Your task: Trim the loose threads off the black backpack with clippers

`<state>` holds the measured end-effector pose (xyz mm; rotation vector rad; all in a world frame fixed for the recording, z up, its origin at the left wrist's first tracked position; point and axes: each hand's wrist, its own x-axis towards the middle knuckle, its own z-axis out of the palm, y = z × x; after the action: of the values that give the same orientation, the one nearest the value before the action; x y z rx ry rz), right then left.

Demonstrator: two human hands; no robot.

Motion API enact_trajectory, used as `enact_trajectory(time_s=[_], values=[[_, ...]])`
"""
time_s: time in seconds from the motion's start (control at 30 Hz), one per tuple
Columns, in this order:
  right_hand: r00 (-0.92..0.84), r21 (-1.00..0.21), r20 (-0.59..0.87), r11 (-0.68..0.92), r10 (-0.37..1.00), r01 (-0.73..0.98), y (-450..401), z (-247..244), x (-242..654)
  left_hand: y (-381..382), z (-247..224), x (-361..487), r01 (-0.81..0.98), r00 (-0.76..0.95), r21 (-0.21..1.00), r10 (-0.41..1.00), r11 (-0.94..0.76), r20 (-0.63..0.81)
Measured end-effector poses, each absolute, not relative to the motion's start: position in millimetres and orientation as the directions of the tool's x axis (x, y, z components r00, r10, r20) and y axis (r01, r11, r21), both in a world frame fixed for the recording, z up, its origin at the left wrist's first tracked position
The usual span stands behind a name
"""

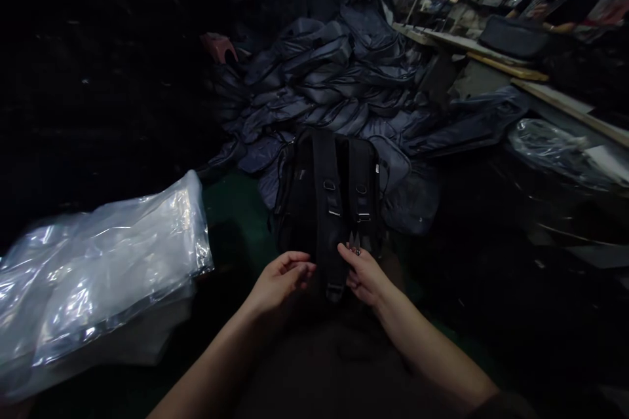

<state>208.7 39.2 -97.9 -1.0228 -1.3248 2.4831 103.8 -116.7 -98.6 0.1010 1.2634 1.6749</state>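
A black backpack (299,209) stands in front of me, its two shoulder straps facing me. Metal buckles show on the straps. In my right hand (366,275) is a small pair of thread snips (354,242), blades pointing up and away from me. That hand is at the right side of the nearer shoulder strap (327,226). My left hand (285,278) is at the strap's left side, thumb and fingers drawn together in a pinch. Whether a thread or anything else is between those fingertips is too dark and small to tell.
Stacked clear plastic bags (128,262) lie at the left. Behind the backpack rises a large heap of dark bags (324,72). A pink stool (219,48) stands beside the heap. Along the right runs a workbench (580,105), with a person (565,10) behind it.
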Motion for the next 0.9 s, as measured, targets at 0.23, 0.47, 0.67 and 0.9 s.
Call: enact_trajectory(time_s=[0.23, 0.47, 0.67, 0.9], values=[[-0.757, -0.779, -0.499, -0.602, 0.422, 0.178, 25, -102, 209, -130, -89, 98, -0.583, -0.529, 0.809, 0.720, 0.077, -0.450], [-0.787, -0.934, -0.249, -0.355, 0.565, 0.042, 21, -109, 205, -131, -73, 102, -0.627, -0.554, 0.778, 0.678, 0.042, -0.484], [-0.822, -0.976, -0.157, -0.211, 0.548, 0.045, 19, -107, 205, -119, -85, 106, -0.666, -0.590, 0.743, 0.655, -0.063, -0.473], [-0.759, -0.837, -0.408, -0.540, 0.506, 0.090, 18, -111, 206, -107, -97, 119, -0.475, -0.703, 0.878, 0.624, -0.053, -0.342]])
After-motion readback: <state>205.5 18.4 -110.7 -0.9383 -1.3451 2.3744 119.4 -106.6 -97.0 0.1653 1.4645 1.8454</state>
